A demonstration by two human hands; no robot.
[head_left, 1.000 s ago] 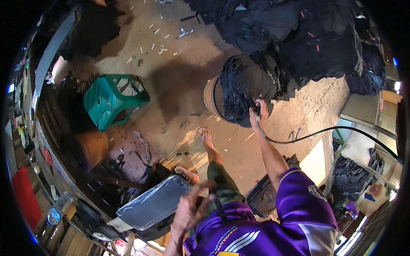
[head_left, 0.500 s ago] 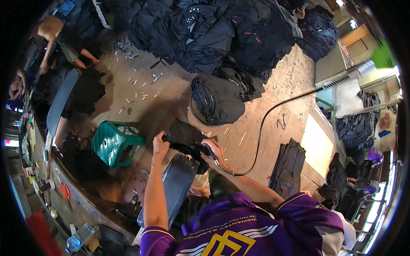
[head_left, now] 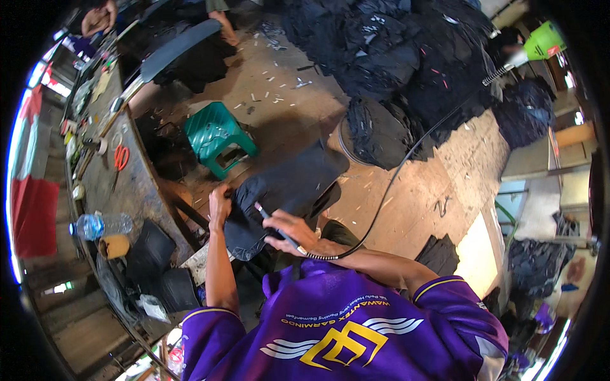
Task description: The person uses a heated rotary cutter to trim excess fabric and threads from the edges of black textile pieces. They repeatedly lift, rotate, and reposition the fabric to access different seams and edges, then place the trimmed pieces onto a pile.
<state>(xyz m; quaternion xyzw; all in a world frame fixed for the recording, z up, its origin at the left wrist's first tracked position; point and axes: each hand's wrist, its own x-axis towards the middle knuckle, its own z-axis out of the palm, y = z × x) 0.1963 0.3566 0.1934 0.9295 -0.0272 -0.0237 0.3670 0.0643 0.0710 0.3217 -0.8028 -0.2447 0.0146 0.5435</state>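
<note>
Black trousers or a similar dark garment point(head_left: 289, 181) lie drawn over a narrow padded board, which they now mostly cover. My left hand point(head_left: 220, 206) is closed at the garment's near left edge. In my right hand point(head_left: 295, 232) is a slim rotary handpiece point(head_left: 273, 221), its pinkish tip pointing up and left, just over the cloth. A black flexible shaft point(head_left: 397, 171) runs from the handpiece to a green motor unit point(head_left: 543, 41) at the upper right. Whether the tip touches the fabric I cannot tell.
A green plastic stool point(head_left: 219, 136) stands beyond my left hand. Dark garments fill a round tub point(head_left: 346, 143) and a large heap point(head_left: 394, 57). On the left workbench point(head_left: 143, 184) lie orange-handled scissors point(head_left: 121, 155) and a water bottle point(head_left: 101, 225). Another person point(head_left: 98, 20) sits far left.
My view has swung left. The garment, bunched between both hands before, now lies spread over the padded board. My right hand has come off the cloth and points the handpiece toward its left part.
</note>
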